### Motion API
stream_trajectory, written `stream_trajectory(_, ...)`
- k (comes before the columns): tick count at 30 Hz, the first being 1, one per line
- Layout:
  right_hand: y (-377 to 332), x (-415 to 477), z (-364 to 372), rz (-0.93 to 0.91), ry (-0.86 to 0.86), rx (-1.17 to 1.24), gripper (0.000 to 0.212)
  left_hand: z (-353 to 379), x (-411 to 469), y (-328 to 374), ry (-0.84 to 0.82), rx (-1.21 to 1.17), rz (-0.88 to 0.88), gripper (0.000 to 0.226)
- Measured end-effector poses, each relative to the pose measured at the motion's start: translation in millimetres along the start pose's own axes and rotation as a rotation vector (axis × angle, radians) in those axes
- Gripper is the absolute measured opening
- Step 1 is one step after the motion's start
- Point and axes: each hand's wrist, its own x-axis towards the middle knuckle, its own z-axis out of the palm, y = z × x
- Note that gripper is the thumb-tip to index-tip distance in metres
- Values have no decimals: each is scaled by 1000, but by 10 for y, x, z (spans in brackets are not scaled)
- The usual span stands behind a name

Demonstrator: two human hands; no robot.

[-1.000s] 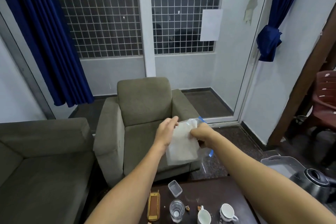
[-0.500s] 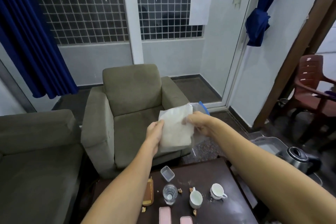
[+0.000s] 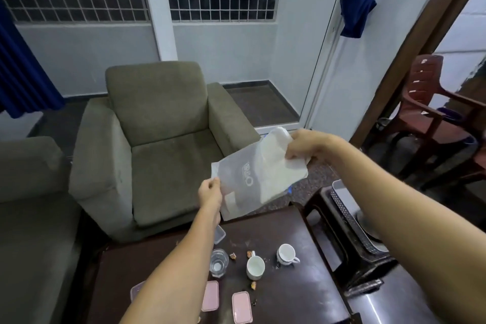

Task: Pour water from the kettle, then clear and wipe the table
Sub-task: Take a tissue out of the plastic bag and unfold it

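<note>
The left hand (image 3: pixel 209 191) is pinching the white plastic bag (image 3: pixel 253 177) at its 8 o'clock corner, while the right hand (image 3: pixel 305 146) is clenching its 2 o'clock end. The bag is hanging stretched between them above the dark table (image 3: pixel 289 292), whose far edge is lying just below, cups (image 3: pixel 255 267) sitting toward 6 o'clock

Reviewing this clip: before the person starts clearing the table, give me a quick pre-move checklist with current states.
1. Both hands on plastic bag: ok, left hand at the lower corner, right hand at the top.
2. Bag mouth open: cannot tell.
3. Bag clear of table: ok, held above it.
4. White cups upright: ok.
5. Crumbs remaining: not ok, table unwiped.
6. Kettle visible: not ok, out of view.
</note>
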Motion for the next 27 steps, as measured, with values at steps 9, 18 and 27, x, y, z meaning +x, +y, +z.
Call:
stream_trajectory(9, 659, 491, -245, 10, 142, 380, 19, 558, 435, -676, 37, 20, -80, 20)
stream_trajectory(18, 1784, 1253, 746, 94, 157, 804, 25, 1118, 879, -1789, 73, 45, -190, 19)
stream_trajectory(27, 2803, 1634, 1197, 147, 286, 894, 17, 1503, 1326, -2589, 128, 163, -295, 26)
